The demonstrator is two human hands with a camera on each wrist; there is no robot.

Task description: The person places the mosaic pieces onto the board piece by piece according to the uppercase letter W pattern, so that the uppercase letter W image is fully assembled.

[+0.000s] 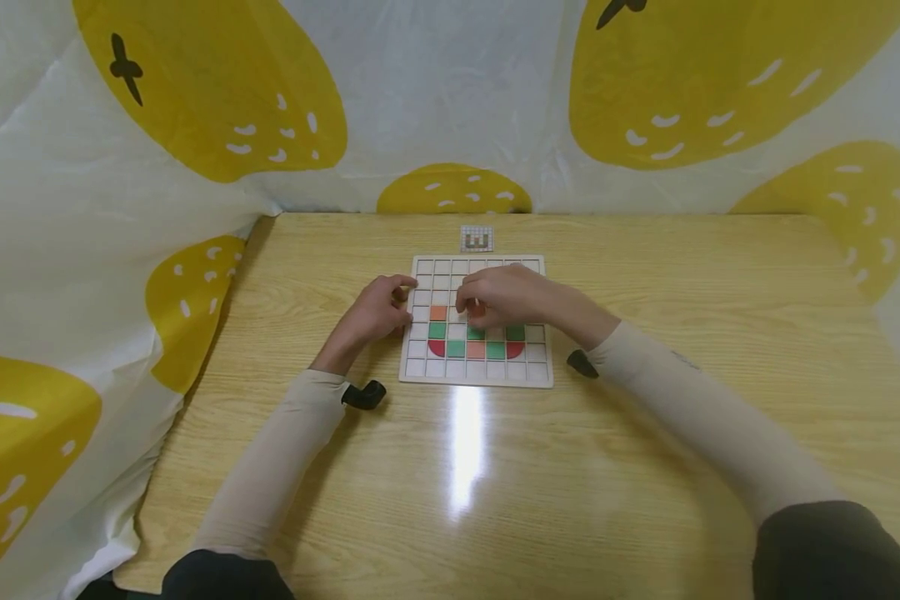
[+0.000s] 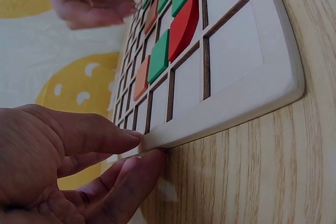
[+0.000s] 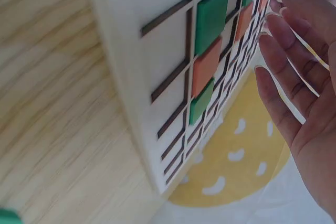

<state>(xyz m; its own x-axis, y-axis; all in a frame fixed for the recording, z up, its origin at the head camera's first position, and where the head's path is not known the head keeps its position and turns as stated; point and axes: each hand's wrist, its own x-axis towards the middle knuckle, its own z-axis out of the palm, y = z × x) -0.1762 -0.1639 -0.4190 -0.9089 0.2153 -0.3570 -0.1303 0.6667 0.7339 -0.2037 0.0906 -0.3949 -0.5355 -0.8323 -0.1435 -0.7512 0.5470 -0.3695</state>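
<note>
A pale square grid board (image 1: 474,383) lies on the table, holding several red, green and orange tiles in its nearer rows. Among them are an orange square (image 1: 438,312), a green square (image 1: 456,349) and a red tile with a rounded corner (image 1: 437,348). At the board's left edge rests my left hand (image 1: 376,310), thumb and fingertips touching the rim. Over the middle of the board hovers my right hand (image 1: 512,294), covering some cells. Its fingers (image 3: 291,77) look loosely extended in the right wrist view, and no tile shows between them.
Just beyond the board lies a small card (image 1: 477,239) with a dark pattern on a grid. Wooden tabletop (image 1: 607,467) surrounds the board. A white cloth with yellow shapes (image 1: 450,100) hangs behind and to the left. Black devices (image 1: 363,395) sit at both wrists.
</note>
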